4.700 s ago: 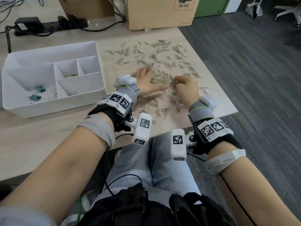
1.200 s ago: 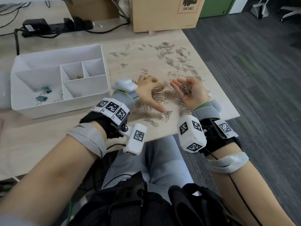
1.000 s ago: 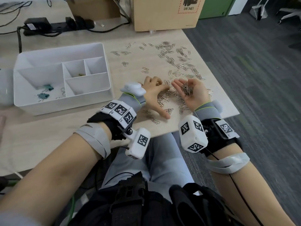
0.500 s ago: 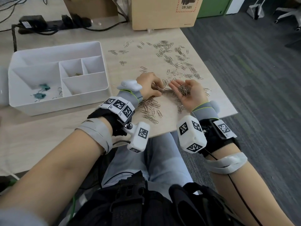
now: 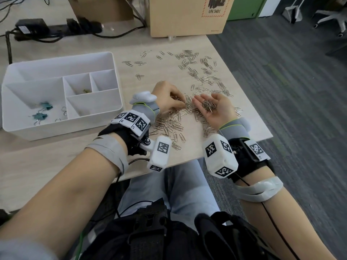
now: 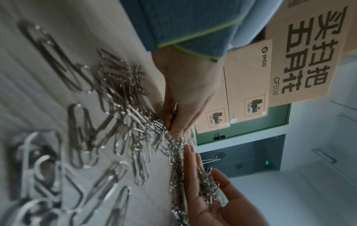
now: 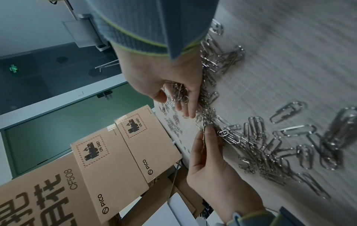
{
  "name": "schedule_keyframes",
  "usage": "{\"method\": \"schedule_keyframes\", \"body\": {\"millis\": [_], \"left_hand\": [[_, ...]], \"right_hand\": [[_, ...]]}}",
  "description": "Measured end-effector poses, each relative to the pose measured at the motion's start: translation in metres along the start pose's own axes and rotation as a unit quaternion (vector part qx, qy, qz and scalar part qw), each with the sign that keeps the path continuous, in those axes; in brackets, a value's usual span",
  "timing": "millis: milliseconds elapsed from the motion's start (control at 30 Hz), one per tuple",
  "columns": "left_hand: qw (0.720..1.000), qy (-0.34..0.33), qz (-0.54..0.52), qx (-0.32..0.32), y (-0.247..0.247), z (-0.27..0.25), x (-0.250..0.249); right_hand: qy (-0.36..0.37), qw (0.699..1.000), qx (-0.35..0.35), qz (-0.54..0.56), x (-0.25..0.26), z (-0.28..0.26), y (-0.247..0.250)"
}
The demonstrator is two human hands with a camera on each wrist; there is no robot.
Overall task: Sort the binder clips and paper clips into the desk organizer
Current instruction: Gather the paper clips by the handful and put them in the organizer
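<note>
We log the change first. Against the frame of about five seconds back, when both hands lay flat on the heap raking it together, the right hand (image 5: pixel 216 107) now lies palm up just right of the desk organizer (image 5: pixel 62 59), fingers nearly straight, carrying a small mound of paper clips (image 5: pixel 207 105) on the open palm. The left hand (image 5: pixel 167 99), between the organizer and the right hand, has its fingertips drawn together and pinched on a few clips at the heap's edge; half a second back it was reaching in the same spot. We read this as loading: left feeds right, handful by handful. No transfer to the organizer has begun with this handful.

State of the task: most clips remain on the table, scattered right of the organizer and beyond the hands. Inside the organizer's large left compartment we see two teal binder clips (image 5: pixel 42 111) and a few loose paper clips. Something small lies in a rear middle cell; we cannot identify it. Our estimate is early-stage.

Surface and room: light wood-grain table (image 5: pixel 47 156), its right edge just beyond the right hand. Behind the organizer sit a black power strip (image 5: pixel 56 30) with cables and cardboard boxes (image 5: pixel 187 15). Grey carpet lies right of the table; a chair base is at far right.
</note>
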State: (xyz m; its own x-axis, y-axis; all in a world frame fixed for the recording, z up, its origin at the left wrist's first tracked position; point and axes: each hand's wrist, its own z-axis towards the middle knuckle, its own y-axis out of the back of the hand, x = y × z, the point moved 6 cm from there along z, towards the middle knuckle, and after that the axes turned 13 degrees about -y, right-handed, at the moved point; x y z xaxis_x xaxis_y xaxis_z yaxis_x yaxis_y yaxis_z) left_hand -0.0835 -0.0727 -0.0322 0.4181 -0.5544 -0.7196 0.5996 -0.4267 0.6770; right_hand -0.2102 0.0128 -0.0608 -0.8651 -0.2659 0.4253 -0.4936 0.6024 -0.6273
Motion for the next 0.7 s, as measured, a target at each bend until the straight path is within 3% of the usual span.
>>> {"method": "schedule_keyframes", "body": {"millis": [100, 267, 467, 600, 700], "left_hand": [[0.993, 0.035, -0.103, -0.045, 0.006, -0.001, 0.002], [0.992, -0.03, -0.115, -0.049, 0.016, 0.015, -0.013], [0.989, -0.056, -0.135, 0.005, -0.002, 0.034, -0.034], [0.991, -0.089, -0.088, 0.052, -0.011, 0.04, -0.047], [0.989, -0.106, -0.091, 0.05, -0.01, 0.039, -0.053]], "right_hand": [[-0.004, 1.0, -0.003, -0.01, 0.002, 0.003, -0.002], [0.006, 1.0, 0.003, -0.006, 0.006, 0.01, -0.009], [-0.046, 0.997, 0.058, -0.02, 0.001, 0.011, -0.022], [-0.034, 0.996, 0.065, -0.058, 0.004, 0.01, -0.026], [-0.031, 0.996, 0.065, -0.056, 0.007, 0.016, -0.022]]}}
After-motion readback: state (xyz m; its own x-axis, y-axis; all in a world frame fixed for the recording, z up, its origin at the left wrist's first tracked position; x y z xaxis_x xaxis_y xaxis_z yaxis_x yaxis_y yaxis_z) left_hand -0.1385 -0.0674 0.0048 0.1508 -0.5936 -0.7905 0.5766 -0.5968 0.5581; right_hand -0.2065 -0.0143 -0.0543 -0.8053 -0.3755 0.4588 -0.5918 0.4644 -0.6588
